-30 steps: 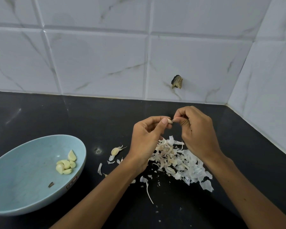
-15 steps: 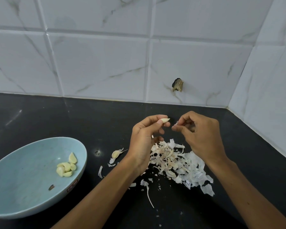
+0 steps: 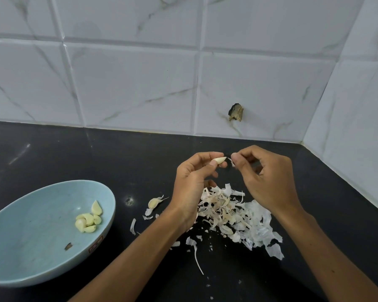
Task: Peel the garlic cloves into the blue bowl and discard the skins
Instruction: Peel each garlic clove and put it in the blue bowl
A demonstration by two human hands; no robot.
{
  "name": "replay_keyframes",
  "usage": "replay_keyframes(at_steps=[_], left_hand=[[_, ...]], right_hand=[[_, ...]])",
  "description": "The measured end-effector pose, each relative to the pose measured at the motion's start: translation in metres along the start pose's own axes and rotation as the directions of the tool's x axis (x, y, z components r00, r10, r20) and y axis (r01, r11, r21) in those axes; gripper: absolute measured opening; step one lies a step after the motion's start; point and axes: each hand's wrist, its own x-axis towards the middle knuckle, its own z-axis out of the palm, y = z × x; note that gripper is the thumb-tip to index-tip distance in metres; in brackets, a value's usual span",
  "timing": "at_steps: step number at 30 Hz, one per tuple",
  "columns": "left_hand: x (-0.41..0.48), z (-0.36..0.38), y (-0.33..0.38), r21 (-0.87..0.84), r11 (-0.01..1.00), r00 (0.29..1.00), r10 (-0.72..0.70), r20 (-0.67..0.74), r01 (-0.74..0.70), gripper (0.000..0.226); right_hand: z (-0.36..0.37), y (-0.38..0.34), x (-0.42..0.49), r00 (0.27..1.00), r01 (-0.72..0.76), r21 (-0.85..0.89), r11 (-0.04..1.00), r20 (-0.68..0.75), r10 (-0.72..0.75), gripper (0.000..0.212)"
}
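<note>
glossy marbled tiles (image 3: 131,83); dark countertop (image 3: 96,153), possibly polished stone; papery skins (image 3: 238,214).

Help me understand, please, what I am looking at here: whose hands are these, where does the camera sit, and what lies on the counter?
There is no machine here. A person works with bare hands, and the single camera sits on their head, looking forward and down. The left hand pinches a peeled garlic clove. The right hand pinches a small scrap of skin just beside the clove's tip. On the black counter, a pile of skins lies below the hands, with an unpeeled clove to its left. At the far left, a blue bowl holds a few peeled cloves.
</note>
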Motion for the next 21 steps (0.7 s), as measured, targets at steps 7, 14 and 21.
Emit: replay_keyframes(at_steps=[7,14,21], left_hand=[[0.0006,0.0008,-0.0013,-0.020,1.000,1.000,0.013,-0.016,-0.013,0.019],[0.0008,0.0023,-0.0026,-0.050,0.998,0.999,0.036,0.002,-0.035,0.022],[0.0003,0.0032,-0.0015,-0.096,0.995,1.000,0.028,-0.013,-0.029,0.022]], right_hand=[[-0.0029,0.0049,0.0007,0.993,-0.106,-0.031,0.994,0.055,0.108,0.025],[-0.0051,0.0024,0.0023,0.976,-0.200,0.074,0.977,0.107,0.192,0.022],[-0.0039,0.0001,0.0029,0.983,-0.171,0.065,0.983,0.080,0.165,0.010]])
